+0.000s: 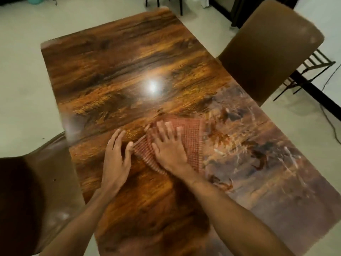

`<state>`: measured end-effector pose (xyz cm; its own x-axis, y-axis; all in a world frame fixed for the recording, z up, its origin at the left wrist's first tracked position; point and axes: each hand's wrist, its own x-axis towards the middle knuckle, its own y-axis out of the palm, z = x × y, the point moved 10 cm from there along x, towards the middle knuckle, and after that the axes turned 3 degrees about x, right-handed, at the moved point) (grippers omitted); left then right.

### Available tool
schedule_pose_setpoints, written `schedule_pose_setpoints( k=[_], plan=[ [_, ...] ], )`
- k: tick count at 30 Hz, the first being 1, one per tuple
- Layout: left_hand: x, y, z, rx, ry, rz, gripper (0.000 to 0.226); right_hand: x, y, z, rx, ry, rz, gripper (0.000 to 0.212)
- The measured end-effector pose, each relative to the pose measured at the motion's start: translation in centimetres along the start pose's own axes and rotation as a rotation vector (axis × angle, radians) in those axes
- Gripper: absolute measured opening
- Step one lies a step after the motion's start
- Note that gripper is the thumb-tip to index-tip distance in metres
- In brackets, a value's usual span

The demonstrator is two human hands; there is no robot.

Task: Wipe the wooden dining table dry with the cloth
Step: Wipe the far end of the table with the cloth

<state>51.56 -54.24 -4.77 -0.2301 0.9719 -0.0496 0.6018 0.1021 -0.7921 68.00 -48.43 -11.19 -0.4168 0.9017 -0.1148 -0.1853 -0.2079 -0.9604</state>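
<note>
The glossy wooden dining table (118, 74) fills the view, with wet, cloudy streaks over its right half. A reddish checked cloth (191, 137) lies flat on the table near the middle. My right hand (168, 146) presses down on the cloth with fingers spread. My left hand (117, 154) rests flat on the bare wood just left of the cloth, its fingertips touching the cloth's left edge. The frame is blurred by motion.
A brown chair (273, 47) stands at the table's right side, and another brown chair (46, 182) sits at the left near me. A black metal rack (310, 71) and a cable lie on the pale floor at the right. A ceiling light reflects off the tabletop.
</note>
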Motion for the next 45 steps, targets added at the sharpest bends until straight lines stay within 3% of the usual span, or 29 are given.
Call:
schedule_pose_setpoints(
  k=[3,5,8,10,12,14,16,22,27,33,36,40,42,45],
  plan=[
    [-0.9,2.6,-2.7,0.015,-0.03,0.008,0.057,0.0,-0.4,-0.6,-0.007,-0.258,0.026,0.059],
    [-1.0,3.7,-4.3,0.028,-0.016,0.019,0.057,2.8,-2.7,-7.9,0.031,-0.136,0.016,0.059],
    [-0.3,4.4,-6.1,-0.009,-0.009,0.0,0.057,5.4,-6.4,-20.8,0.01,0.208,-0.011,0.06],
    [0.4,5.2,-7.2,0.0,-0.028,-0.01,0.057,5.7,-7.0,-23.0,0.015,0.265,-0.034,0.061],
    [1.2,6.5,-8.9,-0.005,-0.039,0.0,0.058,5.0,-5.5,-18.4,0.012,0.125,0.02,0.063],
    [2.1,7.9,-10.8,-0.014,-0.015,0.01,0.057,3.2,-2.9,-12.8,-0.043,-0.132,0.07,0.063],
    [2.7,8.6,-12.2,-0.009,0.0,0.003,0.056,3.1,-3.3,-12.6,-0.015,-0.263,0.071,0.059],
    [2.5,9.1,-13.6,-0.017,0.012,-0.005,0.057,7.4,-8.9,-31.0,0.07,0.217,0.004,0.059],
    [1.6,10.5,-15.1,-0.016,0.004,0.031,0.059,3.8,-8.0,-30.0,0.078,0.188,-0.02,0.058],
    [-1.2,10.0,-15.5,-0.04,0.026,0.04,0.056,-5.1,-7.3,-29.9,0.041,0.341,-0.008,0.059],
    [-3.3,9.1,-14.5,-0.051,0.001,0.034,0.054,-9.0,-4.7,-19.8,0.015,0.169,0.035,0.056],
    [-6.2,7.1,-11.8,-0.029,-0.038,-0.003,0.052,-13.3,0.0,-7.1,0.012,-0.258,0.108,0.058],
    [-7.9,5.8,-9.9,-0.045,-0.044,-0.012,0.053,-12.4,-0.5,-9.4,0.0,-0.182,0.093,0.06],
    [-10.7,3.5,-6.0,-0.072,-0.081,-0.036,0.055,-11.7,-2.1,-14.9,-0.022,0.162,0.047,0.062]
  ],
)
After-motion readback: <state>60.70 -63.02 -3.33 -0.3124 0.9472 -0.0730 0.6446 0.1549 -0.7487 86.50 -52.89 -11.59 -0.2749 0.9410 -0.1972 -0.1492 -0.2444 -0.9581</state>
